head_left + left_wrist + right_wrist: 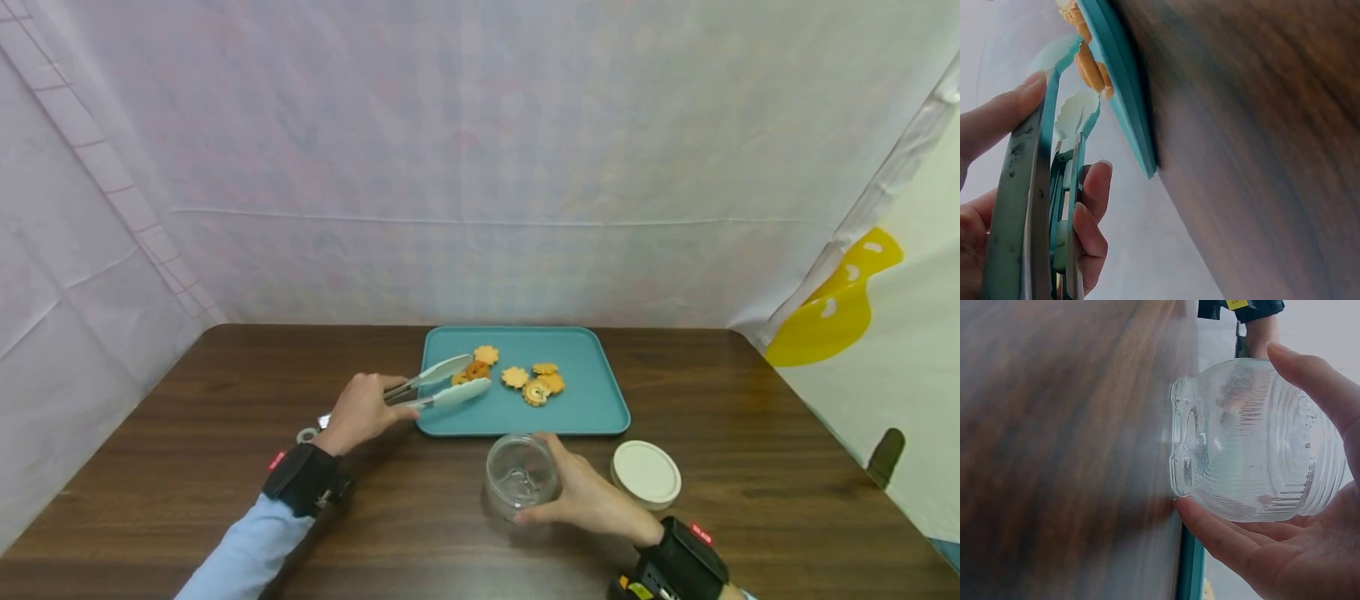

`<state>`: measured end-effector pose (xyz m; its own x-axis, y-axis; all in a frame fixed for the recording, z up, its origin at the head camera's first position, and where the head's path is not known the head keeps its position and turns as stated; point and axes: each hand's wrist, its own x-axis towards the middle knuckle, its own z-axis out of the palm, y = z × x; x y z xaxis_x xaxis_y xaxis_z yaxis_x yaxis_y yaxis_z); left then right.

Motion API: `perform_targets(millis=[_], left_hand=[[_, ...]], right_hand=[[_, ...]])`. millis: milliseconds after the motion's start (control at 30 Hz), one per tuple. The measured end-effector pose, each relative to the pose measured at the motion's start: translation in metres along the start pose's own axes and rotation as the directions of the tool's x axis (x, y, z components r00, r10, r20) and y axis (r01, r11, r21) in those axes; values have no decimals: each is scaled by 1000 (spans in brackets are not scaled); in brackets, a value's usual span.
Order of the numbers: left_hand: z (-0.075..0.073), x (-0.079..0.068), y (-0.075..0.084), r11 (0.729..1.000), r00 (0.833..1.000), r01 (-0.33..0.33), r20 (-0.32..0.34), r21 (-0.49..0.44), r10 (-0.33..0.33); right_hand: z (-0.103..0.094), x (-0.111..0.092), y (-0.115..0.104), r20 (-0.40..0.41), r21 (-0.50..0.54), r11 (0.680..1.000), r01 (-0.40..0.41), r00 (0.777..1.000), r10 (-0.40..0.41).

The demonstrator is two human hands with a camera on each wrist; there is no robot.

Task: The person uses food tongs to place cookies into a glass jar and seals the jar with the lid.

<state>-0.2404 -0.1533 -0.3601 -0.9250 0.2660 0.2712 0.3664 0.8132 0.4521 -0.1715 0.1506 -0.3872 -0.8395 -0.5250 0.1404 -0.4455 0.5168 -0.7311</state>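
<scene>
At least seven biscuits [536, 392], one tray [517, 422]

The left hand [363, 414] holds one pair of tongs [453, 392], tips parted near three; four lie rightward. The right hand [581, 493] grips one glass jar [517, 477] before the tray, near one lid [647, 471] on the worktop [390, 517].

Head view downward, wrist close-ups sideways

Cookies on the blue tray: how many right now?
7 visible: three cookies around the tips of the tongs, four cookies clustered to their right on the tray. More may be hidden behind the tongs or underneath.
</scene>
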Motion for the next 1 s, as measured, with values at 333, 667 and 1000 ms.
perform_targets(millis=[333,667,1000], left_hand=[[-13,-8,1,997,998,-57,-17,-45,56],[-28,-16,13,976,984,-175,-10,-127,175],[-37,-23,22,944,963,-262,1,-202,268]], right_hand=[[0,0,0,-13,-26,1000,5,1000,-6],[0,0,1,-3,-18,1000,3,1000,-3],[-1,0,-1,-11,-49,999,11,1000,-11]])
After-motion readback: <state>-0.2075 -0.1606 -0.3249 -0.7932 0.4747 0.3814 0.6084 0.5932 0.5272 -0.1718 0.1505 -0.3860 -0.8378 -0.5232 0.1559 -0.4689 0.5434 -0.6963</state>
